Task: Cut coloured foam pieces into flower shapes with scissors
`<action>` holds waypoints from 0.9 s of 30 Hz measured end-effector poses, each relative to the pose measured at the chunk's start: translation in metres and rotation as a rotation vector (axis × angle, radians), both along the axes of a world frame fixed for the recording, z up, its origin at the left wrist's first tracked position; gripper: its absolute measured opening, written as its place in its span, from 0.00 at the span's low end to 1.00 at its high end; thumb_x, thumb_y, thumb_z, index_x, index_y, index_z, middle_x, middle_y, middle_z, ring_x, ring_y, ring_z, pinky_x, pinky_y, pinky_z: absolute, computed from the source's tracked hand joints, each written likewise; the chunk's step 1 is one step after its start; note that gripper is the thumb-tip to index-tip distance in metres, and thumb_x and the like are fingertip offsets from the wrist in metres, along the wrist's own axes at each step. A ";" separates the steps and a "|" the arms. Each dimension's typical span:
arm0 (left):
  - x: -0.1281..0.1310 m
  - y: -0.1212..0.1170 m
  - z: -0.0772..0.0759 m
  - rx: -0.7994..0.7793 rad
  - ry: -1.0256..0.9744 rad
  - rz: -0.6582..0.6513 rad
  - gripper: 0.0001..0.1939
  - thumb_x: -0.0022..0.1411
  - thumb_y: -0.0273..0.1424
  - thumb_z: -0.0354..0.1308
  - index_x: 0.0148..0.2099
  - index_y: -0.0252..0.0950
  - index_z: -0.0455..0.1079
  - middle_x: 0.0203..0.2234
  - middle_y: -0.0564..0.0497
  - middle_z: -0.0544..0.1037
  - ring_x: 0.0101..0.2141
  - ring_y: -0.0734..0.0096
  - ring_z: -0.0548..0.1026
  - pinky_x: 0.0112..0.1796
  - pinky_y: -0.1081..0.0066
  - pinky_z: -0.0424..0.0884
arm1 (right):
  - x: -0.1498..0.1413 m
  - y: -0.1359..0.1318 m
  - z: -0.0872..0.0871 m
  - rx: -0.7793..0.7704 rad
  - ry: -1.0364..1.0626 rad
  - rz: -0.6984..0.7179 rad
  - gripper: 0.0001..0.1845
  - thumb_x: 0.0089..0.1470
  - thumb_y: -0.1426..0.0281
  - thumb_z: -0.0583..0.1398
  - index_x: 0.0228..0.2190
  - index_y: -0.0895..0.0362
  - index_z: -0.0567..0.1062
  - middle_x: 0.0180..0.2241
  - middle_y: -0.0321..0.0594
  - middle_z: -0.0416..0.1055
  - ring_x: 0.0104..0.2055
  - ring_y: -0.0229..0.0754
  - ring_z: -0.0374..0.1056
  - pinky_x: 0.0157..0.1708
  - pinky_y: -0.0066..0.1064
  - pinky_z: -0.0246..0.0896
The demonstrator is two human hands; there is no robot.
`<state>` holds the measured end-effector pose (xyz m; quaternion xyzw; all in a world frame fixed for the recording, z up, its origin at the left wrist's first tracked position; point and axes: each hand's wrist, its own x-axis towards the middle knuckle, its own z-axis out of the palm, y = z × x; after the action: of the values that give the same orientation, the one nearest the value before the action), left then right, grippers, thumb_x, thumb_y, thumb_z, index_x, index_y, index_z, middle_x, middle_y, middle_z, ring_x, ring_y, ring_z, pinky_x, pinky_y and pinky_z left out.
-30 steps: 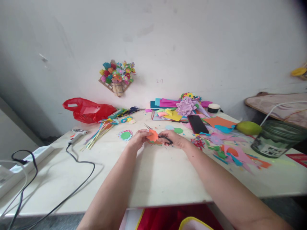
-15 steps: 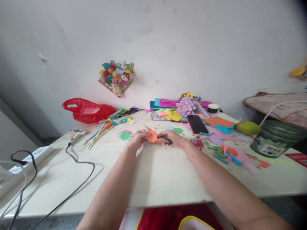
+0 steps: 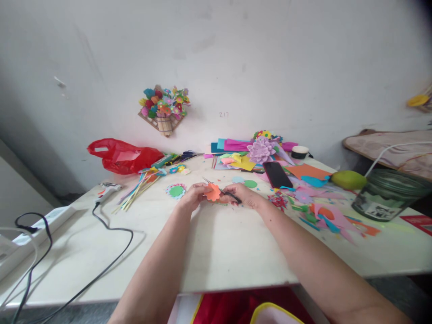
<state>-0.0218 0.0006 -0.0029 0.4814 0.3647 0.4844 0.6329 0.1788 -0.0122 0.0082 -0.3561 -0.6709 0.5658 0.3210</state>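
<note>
Two hands at a cut shape, head view. L. hand (image 3: 195, 196): fingers in a narrow pinch on the L. edge of the orange scalloped piece (image 3: 213, 192), which is held over the surface (image 3: 216, 256), btwn the hands. R. hand (image 3: 245, 195): fingers closed round the black handles of the scissors (image 3: 232, 196), whose blades appear to pass behind the piece, tips showing past its upper L. edge; whether fingers sit inside the loops, & how far the blades gape, too small to tell. Nearby: green disc (image 3: 250, 184) just beyond the R. hand; green-centred rosette (image 3: 176, 191) L. of the L. hand; scraps (image 3: 337, 218) well off to the R., nr the glass jar (image 3: 388, 198). Technique (judged): piece prob. thin & floppy, so best pinched close to the cut, w/ L. fingertips clear of the blade line. Better to turn the piece into the blades than swing the scissors round it; short snips nr the pivot should give rounder lobes than long cuts w/ the tips. Go easy at each notch, where overcutting could split a lobe. Slack pinch risks a ragged edge; hard pinch, a crease
</note>
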 end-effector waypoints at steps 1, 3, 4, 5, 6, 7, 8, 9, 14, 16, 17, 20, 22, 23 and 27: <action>0.000 0.000 0.000 -0.004 0.000 0.006 0.08 0.36 0.27 0.67 0.23 0.32 0.72 0.19 0.51 0.75 0.20 0.74 0.71 0.25 0.74 0.65 | 0.000 0.000 0.000 -0.008 0.003 -0.005 0.16 0.37 0.63 0.63 0.26 0.64 0.74 0.14 0.30 0.61 0.14 0.29 0.53 0.14 0.24 0.46; -0.001 0.000 0.000 -0.010 0.003 0.015 0.08 0.36 0.27 0.67 0.22 0.32 0.71 0.18 0.51 0.75 0.20 0.74 0.71 0.24 0.74 0.65 | 0.000 0.001 -0.002 -0.009 0.003 -0.006 0.17 0.38 0.62 0.63 0.26 0.64 0.74 0.13 0.29 0.60 0.13 0.29 0.53 0.14 0.24 0.47; -0.001 0.000 0.000 -0.011 0.005 0.016 0.08 0.36 0.26 0.67 0.22 0.32 0.71 0.18 0.51 0.75 0.20 0.74 0.71 0.25 0.74 0.65 | 0.000 0.002 -0.003 -0.002 0.002 -0.003 0.17 0.37 0.62 0.64 0.26 0.64 0.74 0.12 0.29 0.60 0.13 0.29 0.53 0.13 0.24 0.47; -0.002 0.000 -0.001 -0.012 0.006 0.014 0.08 0.36 0.26 0.67 0.22 0.32 0.71 0.18 0.51 0.75 0.20 0.74 0.71 0.25 0.74 0.65 | 0.001 0.003 -0.004 0.006 0.000 0.001 0.17 0.37 0.62 0.64 0.26 0.64 0.74 0.12 0.29 0.60 0.13 0.29 0.54 0.13 0.24 0.47; -0.003 0.001 -0.001 -0.011 0.008 0.010 0.07 0.37 0.26 0.67 0.23 0.32 0.72 0.18 0.51 0.75 0.20 0.74 0.71 0.25 0.74 0.65 | 0.001 0.004 -0.005 0.016 0.000 0.006 0.17 0.36 0.62 0.64 0.25 0.63 0.74 0.12 0.29 0.60 0.13 0.29 0.54 0.13 0.24 0.47; -0.003 0.001 -0.001 -0.011 0.010 0.005 0.07 0.37 0.26 0.66 0.23 0.32 0.72 0.19 0.51 0.75 0.21 0.74 0.71 0.25 0.73 0.65 | 0.001 0.005 -0.006 0.026 0.000 0.011 0.16 0.36 0.62 0.65 0.25 0.63 0.74 0.13 0.29 0.61 0.13 0.29 0.53 0.13 0.24 0.47; -0.004 0.001 -0.002 -0.010 0.011 0.001 0.07 0.37 0.26 0.66 0.23 0.32 0.72 0.19 0.51 0.75 0.21 0.73 0.71 0.26 0.73 0.65 | 0.002 0.007 -0.007 0.035 -0.002 0.014 0.16 0.36 0.62 0.65 0.25 0.63 0.74 0.13 0.29 0.61 0.13 0.29 0.53 0.13 0.24 0.46; -0.004 0.001 -0.002 -0.009 0.014 -0.001 0.07 0.37 0.26 0.66 0.23 0.32 0.71 0.18 0.51 0.75 0.21 0.73 0.71 0.26 0.73 0.65 | 0.002 0.008 -0.009 0.041 -0.007 0.016 0.16 0.36 0.63 0.65 0.25 0.63 0.74 0.12 0.29 0.61 0.13 0.28 0.53 0.13 0.24 0.46; -0.005 0.003 -0.003 -0.008 0.045 0.003 0.08 0.36 0.26 0.67 0.22 0.33 0.71 0.18 0.51 0.75 0.20 0.74 0.70 0.25 0.73 0.63 | 0.004 0.010 -0.010 0.069 -0.047 0.011 0.14 0.38 0.65 0.65 0.25 0.64 0.74 0.13 0.30 0.61 0.13 0.29 0.54 0.13 0.23 0.46; -0.005 0.002 -0.003 -0.001 0.063 -0.012 0.08 0.35 0.26 0.67 0.22 0.33 0.71 0.18 0.52 0.75 0.20 0.74 0.70 0.25 0.73 0.63 | 0.004 0.007 -0.006 0.065 -0.029 -0.004 0.13 0.38 0.66 0.65 0.26 0.63 0.73 0.15 0.31 0.62 0.14 0.29 0.55 0.13 0.23 0.49; -0.004 0.002 -0.003 0.005 0.073 -0.020 0.08 0.35 0.27 0.67 0.22 0.33 0.71 0.18 0.52 0.74 0.20 0.74 0.70 0.24 0.73 0.62 | 0.004 0.006 -0.004 0.061 -0.006 -0.010 0.13 0.39 0.66 0.65 0.27 0.62 0.73 0.16 0.32 0.64 0.15 0.29 0.56 0.14 0.23 0.51; -0.002 0.000 -0.001 0.017 0.105 -0.043 0.08 0.35 0.27 0.67 0.21 0.33 0.71 0.17 0.52 0.74 0.19 0.74 0.70 0.24 0.73 0.61 | 0.004 0.002 0.000 0.048 0.049 -0.093 0.14 0.38 0.67 0.66 0.29 0.61 0.72 0.18 0.31 0.64 0.16 0.29 0.56 0.15 0.23 0.51; 0.001 -0.002 0.001 0.019 0.132 -0.061 0.08 0.34 0.27 0.67 0.21 0.33 0.71 0.16 0.52 0.73 0.18 0.75 0.69 0.22 0.73 0.60 | 0.004 0.002 0.000 0.039 0.088 -0.155 0.17 0.38 0.67 0.66 0.32 0.59 0.70 0.19 0.30 0.65 0.18 0.31 0.58 0.16 0.22 0.51; 0.002 -0.003 0.002 0.020 0.144 -0.068 0.07 0.34 0.27 0.66 0.20 0.33 0.71 0.15 0.52 0.73 0.17 0.75 0.68 0.22 0.73 0.60 | 0.003 0.003 0.000 0.034 0.112 -0.166 0.18 0.38 0.67 0.66 0.33 0.59 0.70 0.20 0.31 0.66 0.19 0.32 0.61 0.17 0.22 0.52; 0.008 -0.006 0.004 0.023 0.204 -0.099 0.06 0.34 0.26 0.65 0.21 0.32 0.72 0.14 0.53 0.71 0.17 0.76 0.67 0.22 0.73 0.58 | -0.001 0.006 -0.005 0.055 0.195 -0.133 0.22 0.37 0.67 0.67 0.36 0.58 0.69 0.24 0.33 0.69 0.23 0.34 0.65 0.20 0.23 0.55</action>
<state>-0.0134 -0.0055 0.0009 0.5530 0.3974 0.4053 0.6099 0.1774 -0.0065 0.0030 -0.3343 -0.6267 0.5564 0.4311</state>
